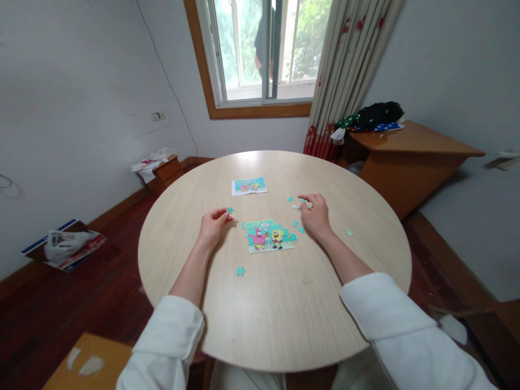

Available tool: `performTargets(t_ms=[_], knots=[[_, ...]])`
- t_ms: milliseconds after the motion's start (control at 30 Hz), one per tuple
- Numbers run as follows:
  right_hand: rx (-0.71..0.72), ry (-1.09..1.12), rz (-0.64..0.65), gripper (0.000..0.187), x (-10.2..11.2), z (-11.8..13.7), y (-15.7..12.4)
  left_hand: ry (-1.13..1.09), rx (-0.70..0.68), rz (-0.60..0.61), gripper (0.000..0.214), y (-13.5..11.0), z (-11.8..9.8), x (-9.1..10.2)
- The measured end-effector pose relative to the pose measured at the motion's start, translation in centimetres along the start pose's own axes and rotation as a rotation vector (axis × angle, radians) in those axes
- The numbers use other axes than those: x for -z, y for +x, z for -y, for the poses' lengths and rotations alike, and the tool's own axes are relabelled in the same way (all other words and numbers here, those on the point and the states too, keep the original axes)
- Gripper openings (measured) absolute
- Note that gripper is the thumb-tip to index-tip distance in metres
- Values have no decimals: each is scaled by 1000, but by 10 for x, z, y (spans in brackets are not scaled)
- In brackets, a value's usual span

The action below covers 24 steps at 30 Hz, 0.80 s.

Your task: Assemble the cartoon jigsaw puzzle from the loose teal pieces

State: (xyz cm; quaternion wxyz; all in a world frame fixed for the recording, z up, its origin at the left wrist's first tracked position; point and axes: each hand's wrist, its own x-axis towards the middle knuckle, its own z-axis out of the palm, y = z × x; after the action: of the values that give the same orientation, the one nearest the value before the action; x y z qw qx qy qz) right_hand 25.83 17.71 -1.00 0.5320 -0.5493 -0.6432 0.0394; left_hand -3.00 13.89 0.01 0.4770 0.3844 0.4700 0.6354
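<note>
My left hand [213, 225] is closed in a pinch on a teal puzzle piece [230, 210], held just left of the partly joined jigsaw puzzle [266, 237]. Cartoon figures in pink and yellow show on the joined part, whose right and upper edges are uneven. Over a loose cluster of teal and pale pieces, my right hand [316, 214] has its thumb and index finger apart; the palm hides some of them. Two loose teal pieces [300, 229] lie between that hand and the puzzle. Nearer to me are interlocked teal pieces [241, 271].
A printed picture [249, 186] of the same cartoon lies beyond the puzzle on the round wooden table [276, 314]. One pale green piece [348, 232] sits far right. Beside the curtain [345, 65], a wooden desk [410, 143] carries dark cloth. A person stands outside the window.
</note>
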Motion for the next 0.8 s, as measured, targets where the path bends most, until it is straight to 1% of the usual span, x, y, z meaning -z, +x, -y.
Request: performTargets(t_ms=[167, 400, 600, 700, 800], knots=[[-5, 53, 41, 27, 0, 4, -1, -15, 35, 90, 48, -3, -1, -1], [7, 53, 61, 25, 0, 11, -2, 11, 110, 202, 40, -9, -7, -5], [52, 114, 108, 25, -6, 21, -9, 37, 114, 299, 39, -17, -9, -13], [79, 148, 165, 24, -10, 29, -15, 77, 115, 346, 42, -20, -7, -15], [110, 185, 260, 22, -12, 40, -21, 128, 131, 414, 43, -23, -6, -16]])
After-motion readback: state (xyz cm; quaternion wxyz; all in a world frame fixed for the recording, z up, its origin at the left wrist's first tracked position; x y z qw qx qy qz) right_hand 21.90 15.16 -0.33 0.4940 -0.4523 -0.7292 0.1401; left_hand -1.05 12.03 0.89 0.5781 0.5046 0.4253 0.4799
